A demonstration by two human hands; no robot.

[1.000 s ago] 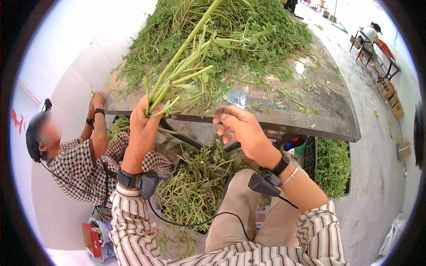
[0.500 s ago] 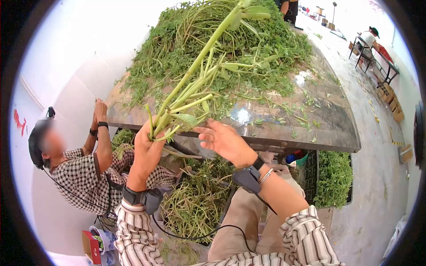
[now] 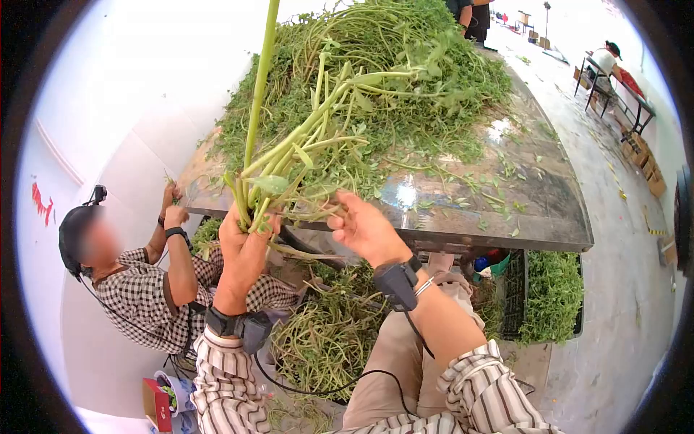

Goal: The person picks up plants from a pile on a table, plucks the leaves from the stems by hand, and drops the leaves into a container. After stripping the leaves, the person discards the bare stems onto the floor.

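My left hand (image 3: 248,249) is wrapped round the lower ends of a bunch of long green stems (image 3: 293,137), which fan upward over the table's front edge. One thick stem rises nearly upright from the bunch. My right hand (image 3: 361,226) is to the right of the bunch, its fingers curled and the tips touching a thin stem. Behind the hands, a large heap of leafy greens (image 3: 361,65) covers much of the table (image 3: 535,195).
Cut stems fill a container (image 3: 329,333) below the table. A crate of greens (image 3: 553,296) stands at right. A person in a checkered shirt (image 3: 148,296) sits at left, hands at the table edge. Other people are at the back. A red box (image 3: 155,405) stands lower left.
The thick stem has swung from a right lean to nearly upright. My right hand's fingers have curled in towards a thin stem. The co-worker's hands have shifted.
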